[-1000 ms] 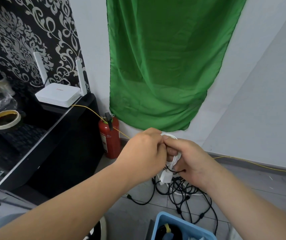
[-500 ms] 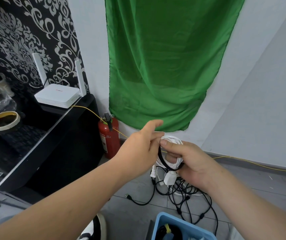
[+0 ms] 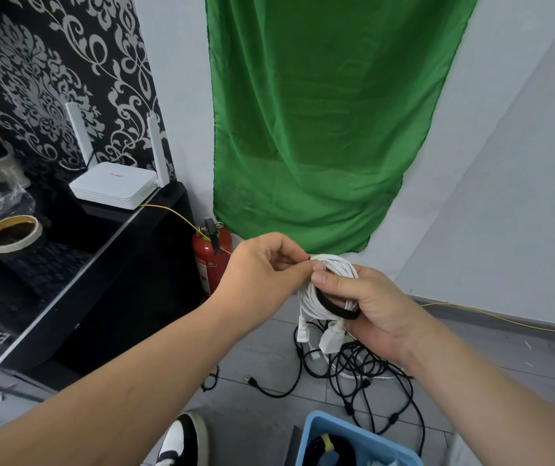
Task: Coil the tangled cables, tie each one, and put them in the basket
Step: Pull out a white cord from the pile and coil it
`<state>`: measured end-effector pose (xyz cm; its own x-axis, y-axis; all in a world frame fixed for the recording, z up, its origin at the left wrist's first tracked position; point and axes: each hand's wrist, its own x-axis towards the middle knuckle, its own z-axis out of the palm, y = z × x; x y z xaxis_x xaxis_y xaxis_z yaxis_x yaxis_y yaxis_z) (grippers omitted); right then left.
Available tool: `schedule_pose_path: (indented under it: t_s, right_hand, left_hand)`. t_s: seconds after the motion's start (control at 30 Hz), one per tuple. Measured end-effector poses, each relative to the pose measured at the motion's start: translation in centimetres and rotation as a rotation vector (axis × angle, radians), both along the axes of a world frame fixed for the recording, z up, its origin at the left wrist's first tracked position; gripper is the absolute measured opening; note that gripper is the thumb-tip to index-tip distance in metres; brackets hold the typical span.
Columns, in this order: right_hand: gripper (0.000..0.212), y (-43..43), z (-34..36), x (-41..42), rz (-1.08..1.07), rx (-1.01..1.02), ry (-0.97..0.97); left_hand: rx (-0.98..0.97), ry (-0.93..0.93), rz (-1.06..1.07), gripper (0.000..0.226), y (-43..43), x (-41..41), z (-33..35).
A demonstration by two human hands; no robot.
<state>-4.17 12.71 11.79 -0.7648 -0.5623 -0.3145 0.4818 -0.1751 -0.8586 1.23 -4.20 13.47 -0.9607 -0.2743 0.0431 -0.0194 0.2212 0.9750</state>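
Note:
A coiled white cable (image 3: 313, 295) hangs in the air between my hands, its two white plugs dangling below. My right hand (image 3: 370, 307) grips the coil, thumb pressed on its top. A black tie strap (image 3: 331, 306) loops across the coil under that thumb. My left hand (image 3: 266, 274) pinches the strap's end at the coil's upper left. On the floor below lies a tangle of black cables (image 3: 363, 375). The blue basket (image 3: 316, 428) sits at the bottom edge with coiled cables inside.
A black cabinet (image 3: 77, 297) on the left carries a white router (image 3: 114, 185) and a tape roll (image 3: 12, 233). A red fire extinguisher (image 3: 210, 260) stands by the wall under a green cloth (image 3: 320, 122). A thin yellow cable (image 3: 505, 319) runs along the wall. My shoe (image 3: 182, 442) shows below.
The hands have drawn slightly apart and the white coil shows more. The black strap now loops across the coil, with my left fingers curled on its end.

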Motion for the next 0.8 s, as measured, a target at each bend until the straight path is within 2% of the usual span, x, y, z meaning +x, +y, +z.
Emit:
schedule_pose_path:
  t_s: [0.23, 0.33, 0.4, 0.5, 0.8]
  right_hand:
    - [0.022, 0.29, -0.24, -0.13, -0.055, 0.053, -0.009]
    - [0.037, 0.29, -0.24, -0.25, -0.043, 0.061, 0.02]
    - [0.036, 0.3, -0.28, -0.28, -0.035, 0.091, 0.072]
    - [0.018, 0.33, -0.19, -0.03, -0.028, 0.131, 0.167]
    - [0.019, 0.61, -0.11, 0.18, -0.022, 0.313, 0.502]
  left_hand:
    - [0.038, -0.029, -0.125, 0.011, -0.34, -0.06, -0.1]
    - [0.012, -0.054, -0.146, 0.026, -0.35, 0.04, -0.32]
    - [0.028, -0.053, -0.138, 0.027, -0.36, 0.04, -0.29]
    - [0.04, -0.062, -0.137, 0.027, -0.43, 0.01, -0.3]
    - [-0.032, -0.087, -0.168, 0.028, -0.38, -0.15, -0.52]
